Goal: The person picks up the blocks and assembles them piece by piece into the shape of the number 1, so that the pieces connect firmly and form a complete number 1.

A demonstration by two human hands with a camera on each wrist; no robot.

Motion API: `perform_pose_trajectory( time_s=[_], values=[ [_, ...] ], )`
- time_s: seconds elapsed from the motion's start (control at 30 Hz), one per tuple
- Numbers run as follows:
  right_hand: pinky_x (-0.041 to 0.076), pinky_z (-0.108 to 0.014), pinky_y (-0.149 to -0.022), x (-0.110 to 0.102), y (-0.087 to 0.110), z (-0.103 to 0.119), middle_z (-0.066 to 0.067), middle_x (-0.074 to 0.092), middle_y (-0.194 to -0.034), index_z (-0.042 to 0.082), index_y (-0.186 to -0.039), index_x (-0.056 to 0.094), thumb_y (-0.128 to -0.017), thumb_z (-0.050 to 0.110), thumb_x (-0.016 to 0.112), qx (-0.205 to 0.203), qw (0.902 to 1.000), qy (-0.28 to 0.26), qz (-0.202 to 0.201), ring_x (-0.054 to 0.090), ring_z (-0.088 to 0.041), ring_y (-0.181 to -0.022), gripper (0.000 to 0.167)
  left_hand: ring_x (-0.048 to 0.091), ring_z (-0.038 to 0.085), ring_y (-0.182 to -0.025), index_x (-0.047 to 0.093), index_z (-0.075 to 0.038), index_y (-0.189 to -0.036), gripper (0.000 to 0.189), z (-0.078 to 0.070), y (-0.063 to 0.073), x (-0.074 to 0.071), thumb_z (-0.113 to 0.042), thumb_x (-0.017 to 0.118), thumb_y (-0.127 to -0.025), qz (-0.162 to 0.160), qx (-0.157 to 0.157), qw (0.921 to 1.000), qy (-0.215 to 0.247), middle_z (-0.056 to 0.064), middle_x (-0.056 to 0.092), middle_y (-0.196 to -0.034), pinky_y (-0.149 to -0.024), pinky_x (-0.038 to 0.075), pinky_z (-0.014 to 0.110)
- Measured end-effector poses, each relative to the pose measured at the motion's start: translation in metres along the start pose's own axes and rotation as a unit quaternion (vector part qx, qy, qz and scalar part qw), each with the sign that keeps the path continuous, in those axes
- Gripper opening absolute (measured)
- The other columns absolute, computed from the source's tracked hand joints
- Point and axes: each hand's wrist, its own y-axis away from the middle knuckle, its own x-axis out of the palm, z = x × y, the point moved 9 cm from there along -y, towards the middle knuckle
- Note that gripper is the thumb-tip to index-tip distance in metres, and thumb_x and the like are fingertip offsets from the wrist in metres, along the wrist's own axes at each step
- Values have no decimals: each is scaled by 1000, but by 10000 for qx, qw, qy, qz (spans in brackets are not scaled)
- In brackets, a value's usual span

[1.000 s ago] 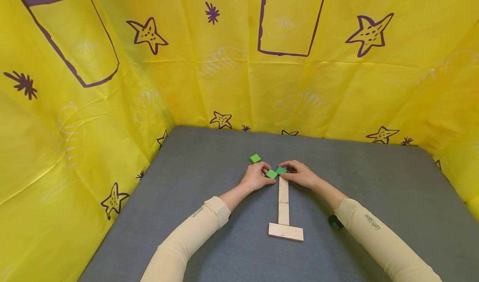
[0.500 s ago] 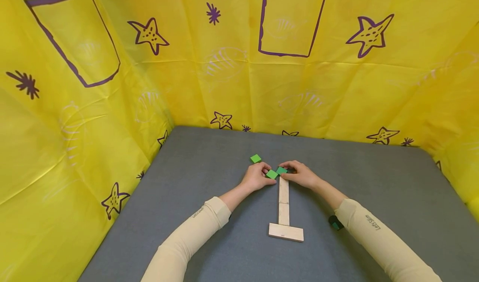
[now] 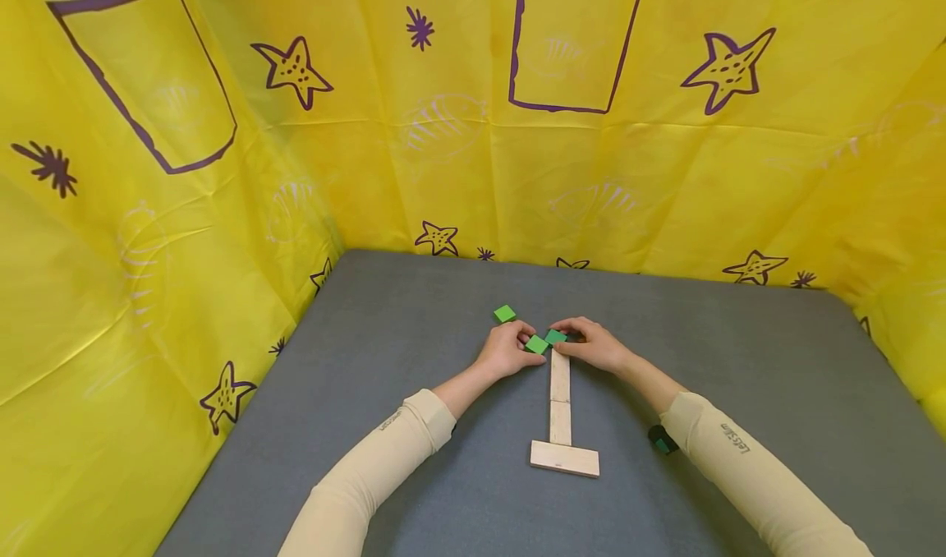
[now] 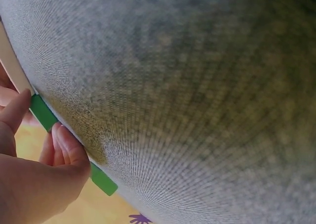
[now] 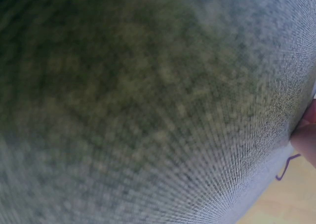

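Observation:
In the head view my left hand (image 3: 506,350) holds a light green square block (image 3: 536,344), its thumb at the near side and fingers at the far side. Just right of it, my right hand (image 3: 594,346) pinches a darker green square block (image 3: 556,338) between thumb and fingers. The two blocks meet near their corners, at the far end of a row of plain wooden planks (image 3: 561,376). From the left wrist, the left thumb and fingers show against the green block (image 4: 44,113). Only a bit of the right hand (image 5: 306,137) enters the right wrist view.
Another light green block (image 3: 505,313) lies just beyond the left hand. A wooden plank (image 3: 565,458) sits crosswise at the near end of the row. The grey table (image 3: 414,310) is bordered by yellow cloth (image 3: 473,179) with starfish drawings.

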Motion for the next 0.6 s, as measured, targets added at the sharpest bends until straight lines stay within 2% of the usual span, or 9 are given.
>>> perform_pose_trajectory(
  time_s=[0.23,0.6],
  values=[
    [39,-42,-88,0,0,-1,-13,57,-116,7,-129,61,-93,25,67,18,10000,6,9,48,-30,-106,41,58,13,-81,67,-3,-112,43,1,0,0,-20,85,-76,-3,-43,10000,-23,7,66,-98,-71,48,24],
    [39,-41,-87,1,0,-1,-13,57,-115,6,-128,61,-93,26,67,-5,10000,1,10,48,-29,-105,40,60,14,-82,68,-3,-109,41,-2,2,-6,-20,85,-76,-124,-14,9997,229,8,67,-99,-73,49,23]
  ],
)
